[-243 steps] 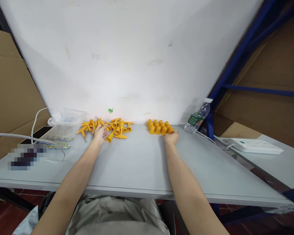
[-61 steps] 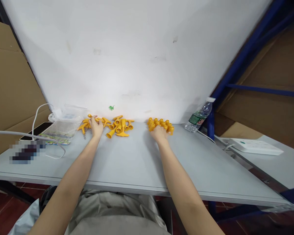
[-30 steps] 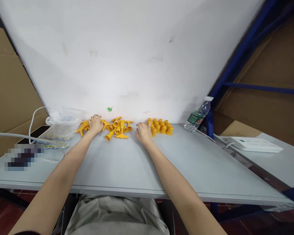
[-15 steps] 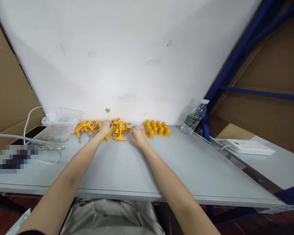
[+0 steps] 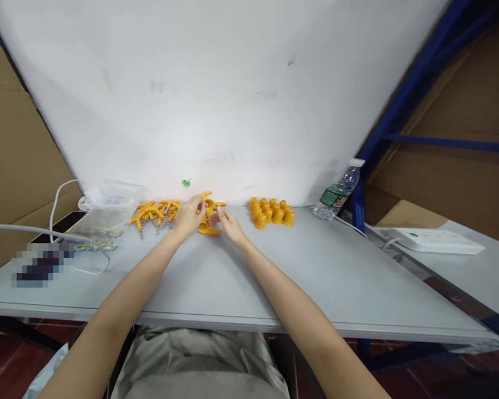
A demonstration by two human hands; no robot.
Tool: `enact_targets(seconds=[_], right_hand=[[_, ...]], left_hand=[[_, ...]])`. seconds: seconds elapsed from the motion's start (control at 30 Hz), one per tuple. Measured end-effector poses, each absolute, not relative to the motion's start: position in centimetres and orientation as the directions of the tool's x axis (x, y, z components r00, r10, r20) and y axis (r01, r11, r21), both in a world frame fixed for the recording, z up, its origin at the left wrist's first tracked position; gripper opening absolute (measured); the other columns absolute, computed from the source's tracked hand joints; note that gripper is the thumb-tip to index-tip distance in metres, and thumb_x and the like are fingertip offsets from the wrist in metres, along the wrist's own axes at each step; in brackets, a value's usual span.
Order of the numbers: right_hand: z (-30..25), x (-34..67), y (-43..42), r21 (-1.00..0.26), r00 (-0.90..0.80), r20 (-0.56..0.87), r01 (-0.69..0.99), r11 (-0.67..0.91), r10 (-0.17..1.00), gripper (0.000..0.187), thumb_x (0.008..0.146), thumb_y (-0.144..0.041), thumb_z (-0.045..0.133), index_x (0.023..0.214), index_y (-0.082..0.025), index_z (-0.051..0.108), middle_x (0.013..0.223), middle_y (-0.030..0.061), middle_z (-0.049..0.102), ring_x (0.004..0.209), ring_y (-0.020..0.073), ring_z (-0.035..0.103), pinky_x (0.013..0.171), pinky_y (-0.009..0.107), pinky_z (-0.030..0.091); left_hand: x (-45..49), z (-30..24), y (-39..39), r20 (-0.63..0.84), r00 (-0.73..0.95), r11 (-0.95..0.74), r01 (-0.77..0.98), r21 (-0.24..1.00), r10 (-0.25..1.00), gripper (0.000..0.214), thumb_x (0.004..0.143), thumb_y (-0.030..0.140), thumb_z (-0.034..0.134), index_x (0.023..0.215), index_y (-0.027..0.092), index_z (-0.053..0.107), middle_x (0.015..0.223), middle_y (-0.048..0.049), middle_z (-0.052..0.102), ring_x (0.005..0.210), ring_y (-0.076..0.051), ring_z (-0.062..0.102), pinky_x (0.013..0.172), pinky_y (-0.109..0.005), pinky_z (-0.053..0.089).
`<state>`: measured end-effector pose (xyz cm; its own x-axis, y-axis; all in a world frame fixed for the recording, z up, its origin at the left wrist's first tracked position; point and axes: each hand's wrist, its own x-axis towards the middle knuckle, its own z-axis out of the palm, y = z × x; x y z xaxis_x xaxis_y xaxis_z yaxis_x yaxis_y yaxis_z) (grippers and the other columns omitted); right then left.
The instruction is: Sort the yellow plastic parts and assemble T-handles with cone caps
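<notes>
Beneath the left grip [image 5: 187, 217] and the right grip [image 5: 233, 227] runs the wide grey desk [image 5: 183, 288], where the work looks partly done, judging by how the yellow pieces are grouped. Left of the left grip lies a loose pile of handles [image 5: 149, 211], some with bare metal spirals [image 5: 141, 229]; beyond the right grip, to its right, a block of cups [image 5: 273, 213] stands in close rows, wide ends down. Between the two grips sits a smaller, jumbled cluster [image 5: 209, 204] of handles and cups, seemingly the portion left. The left forearm [image 5: 120, 299] and right forearm [image 5: 291, 293] reach forward and converge on it. The left grip curls over its near left side, fingers bent; the right grip meets its right side, thumb uppermost. Whether either pinches a piece I cannot tell, the fingertips being small and partly hidden.
</notes>
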<state>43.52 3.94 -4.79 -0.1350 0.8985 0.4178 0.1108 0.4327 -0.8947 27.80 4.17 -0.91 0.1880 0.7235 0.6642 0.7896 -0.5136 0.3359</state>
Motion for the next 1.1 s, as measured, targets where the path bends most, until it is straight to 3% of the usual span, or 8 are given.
enact_targets(seconds=[0.17, 0.3, 0.43, 0.57, 0.73, 0.87, 0.97, 1.1], right_hand=[[-3.8, 42.3, 3.2, -0.951, -0.114, 0.264, -0.195, 0.239, 0.958, 0.056, 0.077, -0.075, 0.051, 0.086, -0.021, 0.063, 0.079, 0.0028, 0.067, 0.069, 0.0156, 0.062, 0.069, 0.029, 0.051], [-3.8, 42.4, 3.1, -0.955, -0.053, 0.202, -0.231, 0.185, 0.978, 0.049, 0.060, -0.064, 0.074, 0.082, -0.021, 0.062, 0.076, -0.0011, 0.065, 0.067, 0.0125, 0.058, 0.065, 0.026, 0.049], [-3.7, 43.0, 3.3, -0.964, -0.052, 0.180, -0.209, 0.166, 0.982, 0.046, 0.059, -0.058, 0.077, 0.077, -0.020, 0.061, 0.065, -0.0029, 0.061, 0.057, 0.0114, 0.055, 0.062, 0.027, 0.048], [-3.8, 43.5, 3.5, -0.977, -0.082, 0.184, -0.123, 0.173, 0.980, 0.045, 0.063, -0.061, 0.074, 0.067, -0.019, 0.058, 0.055, -0.0043, 0.055, 0.048, 0.0096, 0.049, 0.055, 0.027, 0.044], [-4.1, 43.7, 3.5, -0.970, -0.177, 0.244, -0.020, 0.244, 0.954, 0.047, 0.066, -0.064, 0.071, 0.068, -0.018, 0.061, 0.051, -0.0039, 0.054, 0.049, 0.0109, 0.048, 0.051, 0.026, 0.040], [-4.1, 44.0, 3.3, -0.938, -0.246, 0.309, 0.082, 0.337, 0.919, 0.045, 0.072, -0.062, 0.066, 0.077, -0.018, 0.065, 0.057, -0.0022, 0.057, 0.054, 0.0130, 0.051, 0.056, 0.027, 0.044], [-4.2, 44.6, 3.4, -0.821, -0.262, 0.403, 0.320, 0.472, 0.877, 0.039, 0.081, -0.052, 0.060, 0.097, -0.017, 0.067, 0.080, 0.0039, 0.069, 0.071, 0.0182, 0.061, 0.069, 0.032, 0.050], [-4.4, 45.3, 3.7, -0.489, -0.318, 0.501, 0.663, 0.567, 0.805, 0.033, 0.089, -0.035, 0.053, 0.114, -0.017, 0.064, 0.112, 0.0132, 0.070, 0.102, 0.0258, 0.064, 0.094, 0.042, 0.046]], left_hand=[[28.6, -2.6, 2.7, 0.660, 0.397, -0.604, 0.790, 0.109, 0.638, 0.026, 0.096, 0.024, 0.037, 0.087, 0.018, 0.061, 0.087, -0.0085, 0.065, 0.083, -0.020, 0.060, 0.077, -0.031, 0.044], [28.5, -3.4, 2.3, 0.617, 0.496, -0.639, 0.769, 0.014, 0.611, 0.023, 0.095, 0.026, 0.043, 0.099, 0.019, 0.065, 0.107, -0.0104, 0.066, 0.100, -0.023, 0.059, 0.087, -0.036, 0.043], [27.2, -3.4, 2.1, 0.618, 0.445, -0.583, 0.812, 0.027, 0.648, 0.029, 0.095, 0.027, 0.045, 0.117, 0.023, 0.062, 0.135, -0.0113, 0.056, 0.124, -0.027, 0.048, 0.104, -0.046, 0.031], [25.6, -3.5, 2.7, 0.624, 0.312, -0.462, 0.883, 0.089, 0.717, 0.039, 0.095, 0.024, 0.042, 0.131, 0.025, 0.056, 0.151, -0.0128, 0.041, 0.134, -0.029, 0.040, 0.109, -0.049, 0.024], [24.6, -3.9, 3.7, 0.545, 0.292, -0.442, 0.882, 0.165, 0.786, 0.043, 0.097, 0.024, 0.037, 0.137, 0.025, 0.052, 0.124, -0.0102, 0.064, 0.112, -0.023, 0.059, 0.100, -0.039, 0.036], [24.4, -4.0, 4.0, 0.552, 0.283, -0.436, 0.884, 0.167, 0.784, 0.042, 0.097, 0.026, 0.037, 0.136, 0.022, 0.053, 0.108, -0.0101, 0.068, 0.101, -0.023, 0.062, 0.092, -0.034, 0.041], [24.3, -4.0, 4.0, 0.562, 0.282, -0.439, 0.883, 0.164, 0.777, 0.041, 0.097, 0.028, 0.039, 0.134, 0.022, 0.055, 0.103, -0.0093, 0.069, 0.098, -0.022, 0.062, 0.092, -0.033, 0.042], [24.5, -3.9, 3.8, 0.568, 0.278, -0.450, 0.874, 0.185, 0.774, 0.040, 0.096, 0.027, 0.039, 0.131, 0.022, 0.057, 0.104, -0.0085, 0.069, 0.098, -0.022, 0.063, 0.092, -0.033, 0.043]])
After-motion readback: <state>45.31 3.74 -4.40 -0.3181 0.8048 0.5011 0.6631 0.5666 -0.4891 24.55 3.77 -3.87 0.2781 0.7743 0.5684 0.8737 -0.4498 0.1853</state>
